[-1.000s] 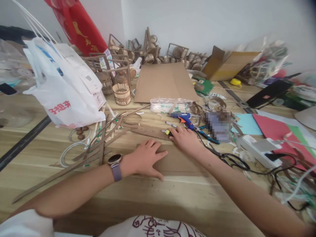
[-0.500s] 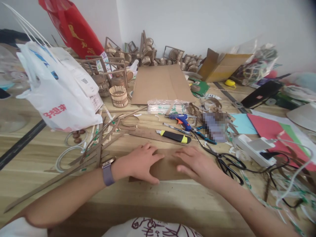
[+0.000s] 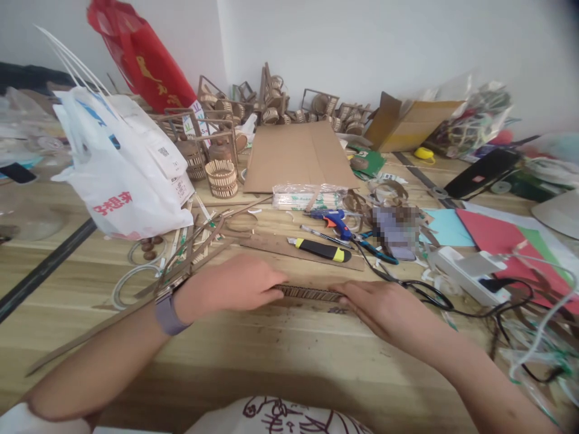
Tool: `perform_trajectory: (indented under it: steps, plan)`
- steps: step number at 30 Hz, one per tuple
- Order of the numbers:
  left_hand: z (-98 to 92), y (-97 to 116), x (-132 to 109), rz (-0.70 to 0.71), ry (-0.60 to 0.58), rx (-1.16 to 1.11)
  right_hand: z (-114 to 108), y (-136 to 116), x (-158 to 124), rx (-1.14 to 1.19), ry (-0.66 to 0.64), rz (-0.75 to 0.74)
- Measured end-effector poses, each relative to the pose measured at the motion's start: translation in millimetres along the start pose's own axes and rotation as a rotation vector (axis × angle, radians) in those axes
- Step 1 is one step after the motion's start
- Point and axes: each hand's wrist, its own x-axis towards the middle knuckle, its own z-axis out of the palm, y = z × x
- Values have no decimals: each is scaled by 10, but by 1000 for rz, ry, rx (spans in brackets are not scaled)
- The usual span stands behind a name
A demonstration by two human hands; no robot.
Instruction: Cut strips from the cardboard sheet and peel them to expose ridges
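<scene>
Between my hands is a brown corrugated cardboard piece (image 3: 311,293), tilted up so that its ridged cut edge faces me. My left hand (image 3: 235,282), with a purple watch strap at the wrist, pinches its left end between thumb and fingers. At the right end my right hand (image 3: 384,306) grips it the same way. Just beyond lies a black and yellow utility knife (image 3: 322,249), resting on a flat cardboard strip (image 3: 275,245). A pen (image 3: 324,235) and a blue hot glue gun (image 3: 337,223) are behind the knife.
Black-handled scissors (image 3: 427,294) and a white power strip (image 3: 470,277) lie to the right. Left are a white plastic bag (image 3: 117,175), tape rolls (image 3: 131,286) and loose strips. A large cardboard sheet (image 3: 296,154) and small slatted baskets (image 3: 221,178) stand farther back.
The cardboard piece lay flat under my spread hands; now it is raised on edge. Both hands have closed on its ends, the left moving a little leftward.
</scene>
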Motion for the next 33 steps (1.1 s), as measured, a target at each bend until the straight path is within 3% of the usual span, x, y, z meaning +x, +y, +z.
perform_trajectory:
  steps: [3,5,9,13,17,20,27,33]
  plan:
    - [-5,-5,0,-32,-122,92,25,60,16,-17,-22,45]
    - [19,-31,11,-38,-104,117,69,114,15,-38,-33,84]
    - [108,-79,17,-34,-21,184,208,207,12,-135,15,110]
    - [216,-66,-8,-26,54,273,371,223,-14,-274,191,71]
    - [319,-17,-46,-23,160,298,452,226,-86,-234,298,111]
    - [350,23,-74,-32,213,265,449,237,-139,-163,312,176]
    - [281,160,-190,13,324,266,311,86,-237,-107,387,137]
    - [346,304,-447,117,392,417,310,-100,-278,-257,365,-25]
